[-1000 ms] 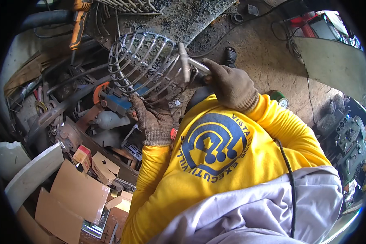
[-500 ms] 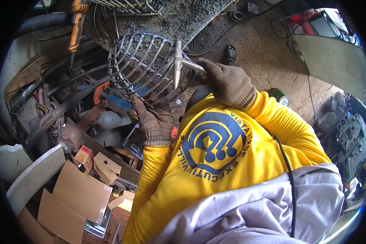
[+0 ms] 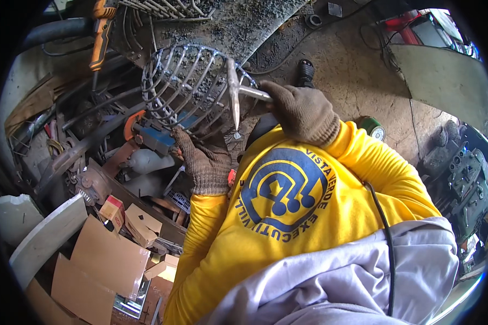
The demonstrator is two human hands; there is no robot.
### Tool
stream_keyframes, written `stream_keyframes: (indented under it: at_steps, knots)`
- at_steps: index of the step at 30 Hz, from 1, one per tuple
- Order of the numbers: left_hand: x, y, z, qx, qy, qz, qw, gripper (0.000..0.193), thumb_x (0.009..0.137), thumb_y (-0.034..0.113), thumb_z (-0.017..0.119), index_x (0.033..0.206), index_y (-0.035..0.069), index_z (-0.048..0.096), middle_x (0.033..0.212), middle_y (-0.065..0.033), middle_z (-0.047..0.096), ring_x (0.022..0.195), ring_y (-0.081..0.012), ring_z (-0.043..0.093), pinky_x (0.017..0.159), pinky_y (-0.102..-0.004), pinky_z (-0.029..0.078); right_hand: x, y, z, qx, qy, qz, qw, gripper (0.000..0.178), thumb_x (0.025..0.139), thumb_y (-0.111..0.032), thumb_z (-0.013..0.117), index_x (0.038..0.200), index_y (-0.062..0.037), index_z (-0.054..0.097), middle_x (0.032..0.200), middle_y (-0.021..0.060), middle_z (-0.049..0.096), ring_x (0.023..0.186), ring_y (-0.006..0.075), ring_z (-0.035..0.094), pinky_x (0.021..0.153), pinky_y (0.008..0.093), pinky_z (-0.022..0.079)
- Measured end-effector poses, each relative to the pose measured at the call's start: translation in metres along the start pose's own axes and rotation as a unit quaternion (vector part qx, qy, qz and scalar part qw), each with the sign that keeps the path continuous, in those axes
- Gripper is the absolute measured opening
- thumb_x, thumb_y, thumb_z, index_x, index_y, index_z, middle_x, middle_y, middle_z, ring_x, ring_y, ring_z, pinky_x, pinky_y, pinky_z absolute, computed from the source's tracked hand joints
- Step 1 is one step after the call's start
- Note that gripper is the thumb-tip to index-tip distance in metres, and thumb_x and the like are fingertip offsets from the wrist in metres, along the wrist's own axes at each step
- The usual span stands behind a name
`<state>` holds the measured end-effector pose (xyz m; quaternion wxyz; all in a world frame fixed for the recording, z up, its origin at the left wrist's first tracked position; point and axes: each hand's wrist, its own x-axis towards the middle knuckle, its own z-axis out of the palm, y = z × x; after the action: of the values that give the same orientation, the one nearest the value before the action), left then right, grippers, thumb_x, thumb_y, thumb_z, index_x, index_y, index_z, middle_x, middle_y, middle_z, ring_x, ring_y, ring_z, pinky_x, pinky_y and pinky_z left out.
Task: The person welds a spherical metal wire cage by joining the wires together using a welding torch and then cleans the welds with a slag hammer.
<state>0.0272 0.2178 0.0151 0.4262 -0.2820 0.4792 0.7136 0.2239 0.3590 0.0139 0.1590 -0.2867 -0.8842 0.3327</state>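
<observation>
A curved basket of welded metal bars point(image 3: 185, 84) stands in front of me, tilted, its bars running lengthwise between bent rods. My left hand point(image 3: 207, 165), in a brown knit glove, is closed around its near lower edge; the fingertips are partly hidden by the bars. In my right hand point(image 3: 305, 112), gloved the same way, is the handle of a chipping hammer point(image 3: 233, 89). The hammer's pointed end is toward me, its head over the basket's right side. Whether the head touches a bar I cannot tell.
A grit-covered metal table point(image 3: 244, 32) lies beyond, bearing another barred piece point(image 3: 171, 10). An orange-and-black power tool point(image 3: 100, 40) hangs at left. Below it are a blue tool point(image 3: 158, 140), metal scrap and cardboard boxes point(image 3: 106, 254). Machine parts point(image 3: 461, 184) sit at right.
The hammer and my right hand have moved slightly left and toward me. The basket has shifted a little left, while my left hand keeps its grip.
</observation>
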Motion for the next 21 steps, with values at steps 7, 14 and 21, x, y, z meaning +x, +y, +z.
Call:
stream_keyframes:
  at_steps: [7, 14, 21]
  knots:
    - [0.008, 0.002, -0.020, 0.004, -0.016, -0.017, 1.000, 0.061, 0.097, 0.054, 0.056, 0.134, 0.006, 0.052, 0.134, -0.0215, 0.060, 0.114, -0.0372, 0.064, 0.106, -0.0538, 0.048, -0.005, -0.006, -0.020, 0.037, -0.022, -0.040, 0.998, 0.044, 0.088, -0.022, 0.066, 0.129, -0.0087, 0.058, 0.085, 0.0140, 0.070, 0.072, 0.0323, 0.070, 0.058, 0.0402, 0.054]
    - [0.016, 0.004, -0.032, -0.017, -0.035, -0.015, 0.999, 0.054, 0.098, 0.051, 0.057, 0.128, 0.005, 0.057, 0.129, -0.0189, 0.063, 0.116, -0.0362, 0.064, 0.104, -0.0513, 0.052, -0.011, -0.002, -0.017, 0.029, 0.003, -0.017, 0.999, 0.042, 0.090, -0.023, 0.066, 0.129, -0.0087, 0.057, 0.089, 0.0143, 0.071, 0.074, 0.0328, 0.070, 0.060, 0.0413, 0.055]
    - [-0.007, 0.004, -0.007, -0.031, -0.202, -0.091, 0.975, 0.059, 0.096, 0.055, 0.057, 0.126, 0.004, 0.060, 0.125, -0.0230, 0.065, 0.115, -0.0368, 0.064, 0.104, -0.0512, 0.051, -0.013, 0.000, -0.014, 0.014, 0.031, -0.019, 0.999, 0.042, 0.090, -0.023, 0.066, 0.129, -0.0101, 0.057, 0.085, 0.0139, 0.070, 0.068, 0.0317, 0.069, 0.056, 0.0400, 0.054]
